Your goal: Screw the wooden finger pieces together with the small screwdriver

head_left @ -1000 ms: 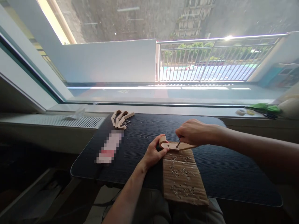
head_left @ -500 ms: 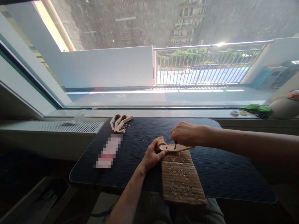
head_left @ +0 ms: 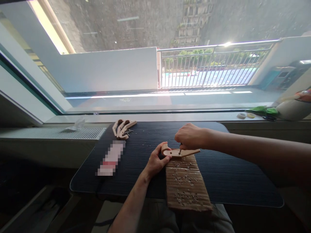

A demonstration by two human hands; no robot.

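A flat curved wooden piece [head_left: 187, 152] lies on the far end of a strip of corrugated cardboard [head_left: 186, 184] on the dark table [head_left: 233, 174]. My left hand [head_left: 155, 160] grips the piece's rounded left end and holds it down. My right hand [head_left: 190, 136] is closed around a small thin tool [head_left: 180, 150] whose tip stands in the middle of the wooden piece. Pale shavings lie scattered over the cardboard.
Several similar wooden pieces [head_left: 122, 127] with a few small screws lie at the table's far left. A blurred-out flat object [head_left: 110, 158] lies left of my left hand. On the window sill at the right are tape rolls [head_left: 245, 115], something green [head_left: 263, 110] and a white object [head_left: 293, 109].
The view has shifted slightly, so everything sits a little further left. My right hand has turned a little over the tool. The wooden piece stays under my left hand.
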